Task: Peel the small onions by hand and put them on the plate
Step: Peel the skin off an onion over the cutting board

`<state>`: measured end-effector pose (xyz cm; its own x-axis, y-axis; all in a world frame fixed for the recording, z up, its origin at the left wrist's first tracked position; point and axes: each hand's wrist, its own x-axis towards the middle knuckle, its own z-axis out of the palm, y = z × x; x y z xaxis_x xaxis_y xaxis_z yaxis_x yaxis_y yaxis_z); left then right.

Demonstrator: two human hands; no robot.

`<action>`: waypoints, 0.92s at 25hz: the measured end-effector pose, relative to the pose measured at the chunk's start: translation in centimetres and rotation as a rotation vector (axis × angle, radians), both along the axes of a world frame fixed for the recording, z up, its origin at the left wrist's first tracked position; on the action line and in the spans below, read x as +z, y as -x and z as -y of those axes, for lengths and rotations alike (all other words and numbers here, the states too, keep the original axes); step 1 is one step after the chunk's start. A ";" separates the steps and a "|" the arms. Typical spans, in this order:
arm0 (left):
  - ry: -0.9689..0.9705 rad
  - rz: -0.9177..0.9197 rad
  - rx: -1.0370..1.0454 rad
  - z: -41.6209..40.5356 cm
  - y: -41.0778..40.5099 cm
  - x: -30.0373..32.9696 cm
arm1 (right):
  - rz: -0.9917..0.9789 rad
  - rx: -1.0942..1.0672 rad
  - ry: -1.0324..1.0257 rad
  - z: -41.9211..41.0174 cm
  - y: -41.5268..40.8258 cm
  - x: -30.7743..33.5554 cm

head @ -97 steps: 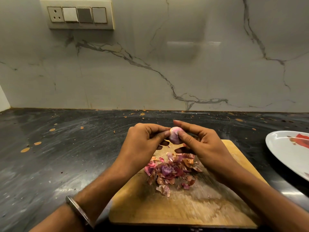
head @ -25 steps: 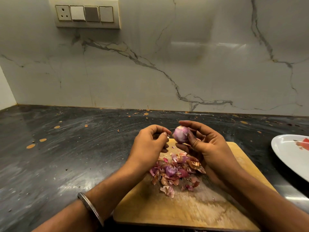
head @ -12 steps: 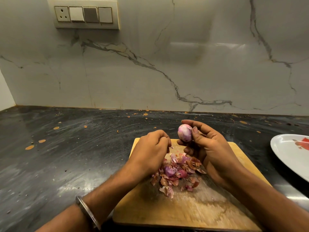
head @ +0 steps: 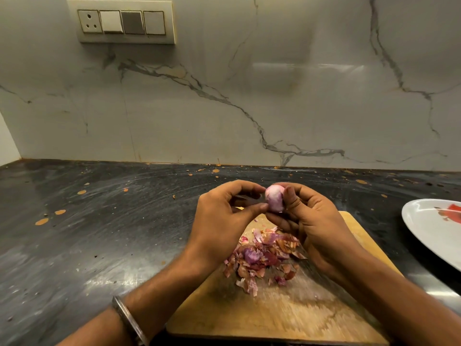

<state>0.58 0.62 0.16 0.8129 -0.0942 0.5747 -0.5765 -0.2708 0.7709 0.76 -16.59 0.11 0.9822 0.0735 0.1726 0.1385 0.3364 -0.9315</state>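
Observation:
A small pink-purple onion (head: 274, 198) is held up above the far end of a wooden cutting board (head: 299, 318). My right hand (head: 308, 221) grips it between thumb and fingers. My left hand (head: 224, 218) pinches at the onion's left side with thumb and forefinger tips. A heap of red and brown onion skins (head: 264, 258) lies on the board under both hands. A white plate (head: 429, 228) with a red mark sits at the right edge, partly cut off; no onions are visible on the part shown.
The board lies on a dark speckled stone counter (head: 99, 233) against a white marble wall. A switch panel (head: 122, 22) is mounted high on the wall at the left. A metal bangle (head: 127, 320) circles my left wrist.
My left hand had dropped toward the skin heap half a second ago; it has risen and come back to the onion's left side. My right hand kept holding the onion, turning it slightly.

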 end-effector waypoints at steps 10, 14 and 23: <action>-0.030 0.141 0.058 -0.4 0.0 0.3 | 0.065 0.003 0.251 0.2 0.6 0.4; -0.041 0.120 0.074 -0.5 0.1 0.2 | 0.082 -0.004 0.292 0.2 0.7 0.3; -0.153 0.123 0.071 -0.1 0.2 -0.1 | 0.053 -0.011 0.277 0.2 0.6 0.1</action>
